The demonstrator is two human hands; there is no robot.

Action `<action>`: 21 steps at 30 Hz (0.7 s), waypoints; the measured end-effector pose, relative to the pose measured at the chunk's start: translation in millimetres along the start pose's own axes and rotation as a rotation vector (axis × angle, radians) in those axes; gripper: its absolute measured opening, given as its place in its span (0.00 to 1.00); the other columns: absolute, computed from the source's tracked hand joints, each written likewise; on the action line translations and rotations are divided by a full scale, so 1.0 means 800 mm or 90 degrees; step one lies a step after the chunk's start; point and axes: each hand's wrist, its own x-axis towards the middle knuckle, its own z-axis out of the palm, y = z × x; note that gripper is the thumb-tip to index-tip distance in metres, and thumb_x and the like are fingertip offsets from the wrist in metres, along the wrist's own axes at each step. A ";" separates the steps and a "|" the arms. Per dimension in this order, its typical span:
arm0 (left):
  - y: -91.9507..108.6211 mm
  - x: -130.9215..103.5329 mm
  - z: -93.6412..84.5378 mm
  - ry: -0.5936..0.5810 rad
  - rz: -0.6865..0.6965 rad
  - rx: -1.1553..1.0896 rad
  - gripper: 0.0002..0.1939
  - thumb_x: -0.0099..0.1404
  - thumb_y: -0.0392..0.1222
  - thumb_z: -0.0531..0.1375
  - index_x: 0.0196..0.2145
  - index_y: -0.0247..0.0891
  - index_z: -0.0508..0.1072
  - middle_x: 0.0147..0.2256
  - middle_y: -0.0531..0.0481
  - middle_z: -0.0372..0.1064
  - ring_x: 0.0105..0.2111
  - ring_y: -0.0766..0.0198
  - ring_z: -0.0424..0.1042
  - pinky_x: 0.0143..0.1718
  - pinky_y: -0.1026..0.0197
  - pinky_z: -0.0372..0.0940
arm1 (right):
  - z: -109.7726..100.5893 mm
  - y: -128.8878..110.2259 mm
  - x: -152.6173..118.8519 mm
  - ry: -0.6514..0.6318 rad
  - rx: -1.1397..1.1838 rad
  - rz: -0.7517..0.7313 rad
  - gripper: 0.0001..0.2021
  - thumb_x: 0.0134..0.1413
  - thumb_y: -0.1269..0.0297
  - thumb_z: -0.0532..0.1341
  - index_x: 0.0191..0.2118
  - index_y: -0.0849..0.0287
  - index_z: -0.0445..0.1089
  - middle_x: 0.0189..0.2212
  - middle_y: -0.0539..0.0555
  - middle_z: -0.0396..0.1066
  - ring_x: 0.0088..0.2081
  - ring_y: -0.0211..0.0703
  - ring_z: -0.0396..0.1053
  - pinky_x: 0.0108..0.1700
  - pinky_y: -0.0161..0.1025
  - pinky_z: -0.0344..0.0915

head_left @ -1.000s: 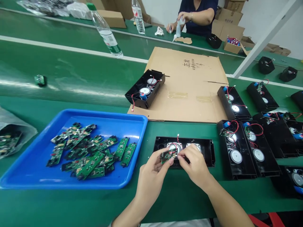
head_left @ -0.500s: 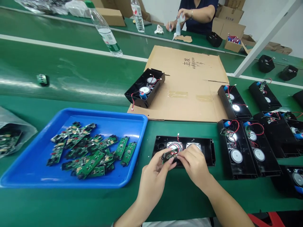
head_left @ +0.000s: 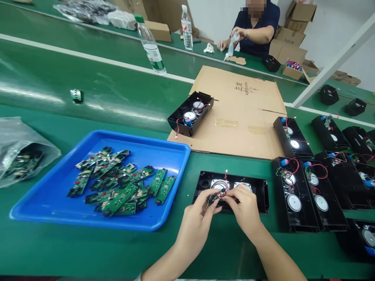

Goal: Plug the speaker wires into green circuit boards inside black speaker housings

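My left hand is closed on a small circuit board, held tilted between thumb and fingers. My right hand pinches at the board's right end, where red wires run; the fingertips hide just what they grip, probably a wire end. Below both hands lies a black speaker housing with two round speakers, the left speaker and the right speaker, partly covered by my fingers. A white plug on a red wire sticks up past its far edge.
Left of my hands, a blue tray bears a pile of circuit boards. A plastic bag holds more. Several wired housings stand at right. Another housing rests on flat cardboard. Across the bench, a person handles a bottle.
The whole view has shifted, so most things appear further right and slightly lower. The circuit board has turned in my left hand, now more edge-on. Both hands stay together over the housing.
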 end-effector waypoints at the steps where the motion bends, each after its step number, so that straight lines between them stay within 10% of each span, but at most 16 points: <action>1: 0.000 0.000 -0.002 0.014 -0.007 -0.012 0.11 0.60 0.45 0.58 0.41 0.41 0.70 0.37 0.51 0.74 0.38 0.57 0.76 0.42 0.57 0.74 | -0.002 0.000 0.003 -0.020 0.008 0.031 0.07 0.57 0.67 0.59 0.28 0.58 0.69 0.23 0.51 0.69 0.24 0.39 0.66 0.25 0.35 0.64; 10: 0.001 -0.009 -0.011 0.059 -0.047 0.010 0.15 0.60 0.46 0.60 0.43 0.41 0.67 0.32 0.50 0.76 0.41 0.52 0.77 0.41 0.54 0.74 | 0.009 0.007 0.033 -0.078 -0.088 0.189 0.10 0.48 0.74 0.59 0.38 0.58 0.63 0.29 0.54 0.74 0.27 0.45 0.72 0.26 0.37 0.66; 17: 0.001 -0.005 -0.004 0.097 0.026 0.123 0.14 0.58 0.45 0.60 0.42 0.40 0.67 0.31 0.49 0.77 0.35 0.54 0.78 0.35 0.58 0.74 | -0.026 0.010 -0.003 0.092 0.144 0.226 0.04 0.56 0.66 0.56 0.34 0.58 0.67 0.23 0.50 0.73 0.20 0.38 0.69 0.22 0.32 0.67; 21: -0.007 -0.001 0.008 0.126 0.102 0.144 0.11 0.57 0.44 0.59 0.38 0.40 0.67 0.30 0.48 0.78 0.29 0.56 0.78 0.28 0.60 0.73 | -0.033 0.005 -0.022 0.044 0.069 0.111 0.06 0.60 0.67 0.56 0.34 0.58 0.69 0.27 0.52 0.74 0.27 0.39 0.71 0.30 0.34 0.69</action>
